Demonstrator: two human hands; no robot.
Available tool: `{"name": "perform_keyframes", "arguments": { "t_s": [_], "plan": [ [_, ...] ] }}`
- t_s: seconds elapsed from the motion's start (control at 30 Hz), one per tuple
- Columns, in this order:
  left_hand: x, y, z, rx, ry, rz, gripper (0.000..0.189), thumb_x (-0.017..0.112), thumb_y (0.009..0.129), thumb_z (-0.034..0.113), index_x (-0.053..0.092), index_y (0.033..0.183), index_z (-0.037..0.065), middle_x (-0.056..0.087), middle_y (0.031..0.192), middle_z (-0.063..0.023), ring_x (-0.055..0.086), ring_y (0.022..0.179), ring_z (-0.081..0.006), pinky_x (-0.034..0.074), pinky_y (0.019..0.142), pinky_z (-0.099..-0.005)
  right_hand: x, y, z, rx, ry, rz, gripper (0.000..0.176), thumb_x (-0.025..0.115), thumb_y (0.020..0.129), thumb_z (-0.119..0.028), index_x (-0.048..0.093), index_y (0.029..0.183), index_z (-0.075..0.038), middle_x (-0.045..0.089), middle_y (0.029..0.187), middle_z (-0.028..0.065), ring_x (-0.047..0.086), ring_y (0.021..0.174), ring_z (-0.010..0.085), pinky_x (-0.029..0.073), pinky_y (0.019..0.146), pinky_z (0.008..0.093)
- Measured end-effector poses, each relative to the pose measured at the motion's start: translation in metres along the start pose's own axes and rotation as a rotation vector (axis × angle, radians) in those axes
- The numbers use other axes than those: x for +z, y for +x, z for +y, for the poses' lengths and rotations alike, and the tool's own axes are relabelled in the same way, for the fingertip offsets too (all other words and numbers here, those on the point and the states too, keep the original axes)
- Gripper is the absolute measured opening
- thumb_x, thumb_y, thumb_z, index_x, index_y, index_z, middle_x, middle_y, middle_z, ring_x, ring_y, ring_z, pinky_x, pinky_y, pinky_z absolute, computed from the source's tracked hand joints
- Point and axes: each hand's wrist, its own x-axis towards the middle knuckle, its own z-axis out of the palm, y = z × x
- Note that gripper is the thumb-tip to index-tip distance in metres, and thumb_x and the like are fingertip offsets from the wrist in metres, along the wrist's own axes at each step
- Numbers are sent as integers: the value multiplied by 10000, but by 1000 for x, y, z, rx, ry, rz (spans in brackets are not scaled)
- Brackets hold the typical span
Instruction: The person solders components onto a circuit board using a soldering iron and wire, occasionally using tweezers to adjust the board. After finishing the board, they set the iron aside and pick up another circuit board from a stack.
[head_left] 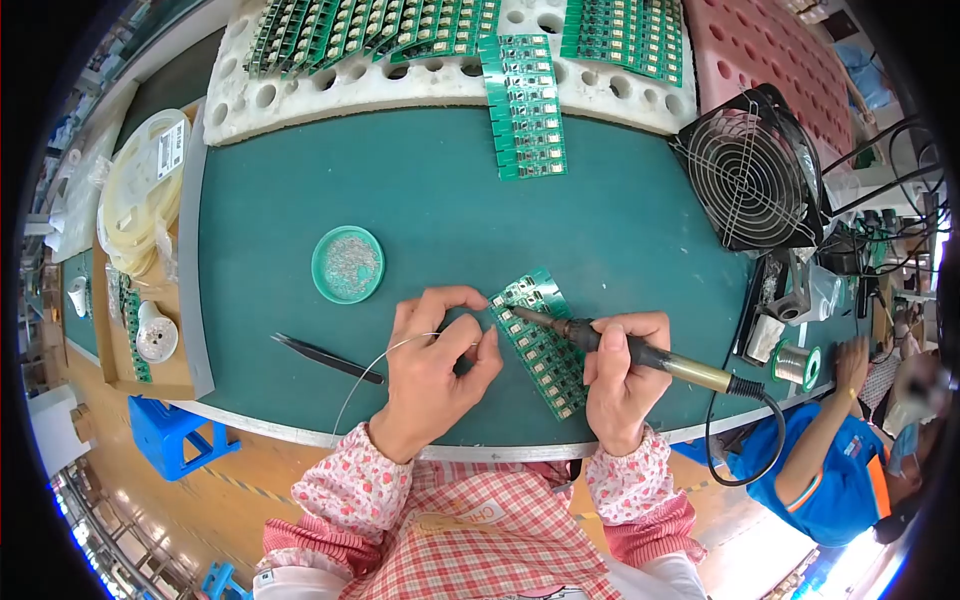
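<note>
A soldering iron point(655, 357) is gripped in my right hand point(628, 375), its tip at the upper left part of a green circuit board panel point(550, 365). The panel lies tilted on the mat between my hands. My left hand point(435, 365) is closed on a thin solder wire point(372, 362), which loops out toward the mat's front edge. The left index fingertip reaches the board's upper left corner. Black tweezers point(325, 357) lie left of that hand. Beyond them stands a small green dish point(347, 264) of tiny metal pieces.
White foam point(300, 105) with rows of boards spans the back; another board panel point(527, 110) leans off it. A black fan point(750, 170) and solder spool point(797, 364) stand right. A cardboard tray point(200, 330) sits left. A co-worker in blue point(810, 470) is at lower right.
</note>
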Motion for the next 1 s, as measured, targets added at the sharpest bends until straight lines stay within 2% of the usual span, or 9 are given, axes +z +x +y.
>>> {"name": "perform_keyframes", "arguments": {
  "t_s": [0.23,0.8,0.87,1.0],
  "plan": [
    [1,1,0,7,24,1,266,734,726,-10,499,629,69,650,1047,-76,528,762,-226,383,681,-345,3,1,-1,8,23,-6,144,621,974,-112,529,999,-4,666,825,63,505,611,50,417,550,233],
    [0,2,0,8,9,8,248,724,738,-4,505,644,64,646,1043,-73,526,728,-213,382,685,-346,1,1,1,-45,-49,-33,149,626,970,-116,536,987,2,652,788,60,496,573,52,407,520,234],
    [0,0,-1,1,-2,13,249,721,743,-8,502,644,60,644,1046,-73,526,720,-204,384,684,-341,3,0,-6,-17,63,53,159,614,975,-117,517,995,7,640,794,78,491,529,52,395,474,223],
    [-1,0,-2,-34,-50,9,242,709,777,-15,500,672,45,641,1044,-93,529,704,-183,402,682,-328,-1,0,-4,-34,83,106,169,596,984,-124,496,1004,10,627,808,98,487,491,58,387,437,216]
  ]
}}
